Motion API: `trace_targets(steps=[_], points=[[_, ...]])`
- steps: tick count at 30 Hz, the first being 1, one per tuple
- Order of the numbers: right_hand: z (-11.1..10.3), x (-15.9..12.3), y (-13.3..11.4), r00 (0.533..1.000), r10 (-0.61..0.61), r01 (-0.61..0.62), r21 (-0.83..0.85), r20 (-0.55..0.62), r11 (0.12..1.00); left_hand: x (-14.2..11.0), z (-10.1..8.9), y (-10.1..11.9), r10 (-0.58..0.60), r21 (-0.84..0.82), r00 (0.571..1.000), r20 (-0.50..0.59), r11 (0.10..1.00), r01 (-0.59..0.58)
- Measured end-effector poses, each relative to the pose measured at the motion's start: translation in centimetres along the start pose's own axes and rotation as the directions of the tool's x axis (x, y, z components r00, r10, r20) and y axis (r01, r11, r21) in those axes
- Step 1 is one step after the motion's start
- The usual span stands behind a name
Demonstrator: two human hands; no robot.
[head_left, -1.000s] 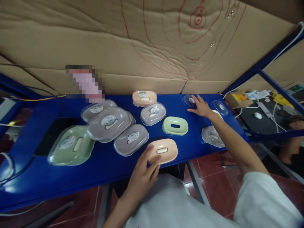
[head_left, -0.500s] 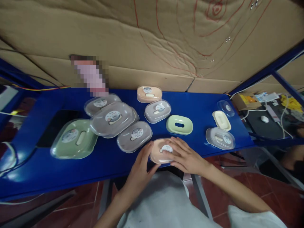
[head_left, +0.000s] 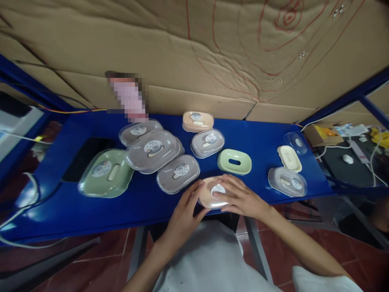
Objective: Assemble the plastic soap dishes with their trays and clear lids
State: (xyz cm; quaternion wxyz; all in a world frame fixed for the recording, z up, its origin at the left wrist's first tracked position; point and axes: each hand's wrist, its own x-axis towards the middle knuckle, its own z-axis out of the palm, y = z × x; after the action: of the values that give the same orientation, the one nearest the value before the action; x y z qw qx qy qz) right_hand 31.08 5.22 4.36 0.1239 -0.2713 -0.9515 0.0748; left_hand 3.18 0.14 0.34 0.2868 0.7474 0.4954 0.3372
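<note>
A peach oval plastic box (head_left: 210, 199) with a clear lid and a round white label lies at the front edge of the blue table. My left hand (head_left: 187, 209) grips its left end, fingertips at the far side and thumb at the near side. Over its lid and right end spreads my right hand (head_left: 240, 196), covering part of the label. Just beyond sits a light green oval tray (head_left: 244, 162) with a slot in its base and no lid. To the left lies a grey lidded box (head_left: 179, 176), close to my left fingers.
More grey lidded boxes (head_left: 139, 158) overlap at the left, beside a large green one (head_left: 97, 180). Another peach box (head_left: 206, 121) stands at the back. A cream tray (head_left: 293, 159), a clear lid (head_left: 293, 142) and a grey box (head_left: 281, 184) lie right. Cardboard (head_left: 170, 52) walls the back.
The whole view has shifted slightly, so the table and boxes appear further right. Both hands stay on the peach box with nearly the same hold.
</note>
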Motion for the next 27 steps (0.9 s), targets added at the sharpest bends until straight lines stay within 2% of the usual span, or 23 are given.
trace_targets(steps=[4,9,14,20,27], points=[[0.3,-0.2,0.5,0.999,-0.03,0.029,-0.018,-0.033,0.999,0.0,0.0,-0.2,0.007,0.013,1.0,0.009,1.0,-0.007],[0.6,-0.5,-0.4,1.0,-0.018,0.016,-0.09,-0.016,0.996,-0.1,-0.2,-0.4,0.019,0.01,1.0,0.011,1.0,-0.019],[-0.3,0.0,-1.1,0.999,-0.017,0.017,-0.02,0.041,1.0,-0.2,-0.4,-0.3,0.018,-0.001,1.0,0.02,1.0,-0.018],[0.3,0.4,0.1,1.0,-0.001,0.001,0.013,-0.009,1.0,0.2,-0.3,-0.4,0.003,-0.02,1.0,-0.016,1.0,-0.003],[0.3,0.3,0.8,1.0,-0.025,0.025,-0.029,0.01,0.999,0.1,-0.2,-0.7,0.008,-0.01,1.0,0.008,1.0,-0.008]])
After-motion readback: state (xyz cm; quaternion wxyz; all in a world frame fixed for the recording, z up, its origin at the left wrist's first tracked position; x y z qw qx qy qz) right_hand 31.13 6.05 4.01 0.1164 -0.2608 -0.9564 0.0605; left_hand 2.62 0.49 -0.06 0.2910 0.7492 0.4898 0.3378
